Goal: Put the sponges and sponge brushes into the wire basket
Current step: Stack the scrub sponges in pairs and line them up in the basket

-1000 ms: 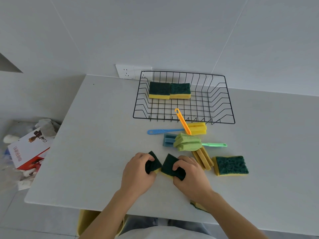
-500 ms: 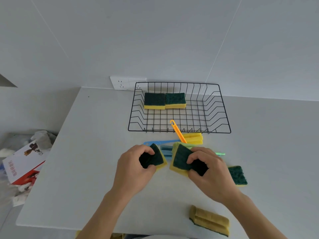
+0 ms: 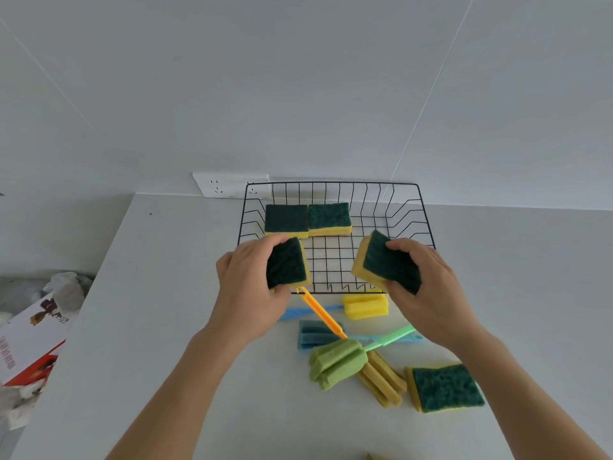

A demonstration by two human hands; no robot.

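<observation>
A black wire basket [image 3: 403, 207] stands at the back of the table, with two green-and-yellow sponges [image 3: 308, 218] side by side against its far wall. My left hand [image 3: 247, 290] grips a green-and-yellow sponge [image 3: 288, 264] above the basket's front left rim. My right hand [image 3: 431, 293] holds another such sponge [image 3: 383, 260], tilted, over the front right part. On the table in front lie sponge brushes: orange handle [image 3: 321, 313] with yellow head [image 3: 366, 306], blue [image 3: 315, 333], green [image 3: 336, 362], plus a yellow-brown one [image 3: 381, 380]. One more sponge [image 3: 444, 388] lies at the right.
A white wall socket [image 3: 229, 184] sits behind the basket's left corner. Beyond the table's left edge, lower down, lie a red-and-white box [image 3: 30, 340] and crumpled white bags [image 3: 66, 287]. A sliver of something yellowish [image 3: 373, 457] shows at the bottom edge.
Both hands picked a sponge up off the table near the front edge and carried it forward and up to the basket. The view tilted upward as well.
</observation>
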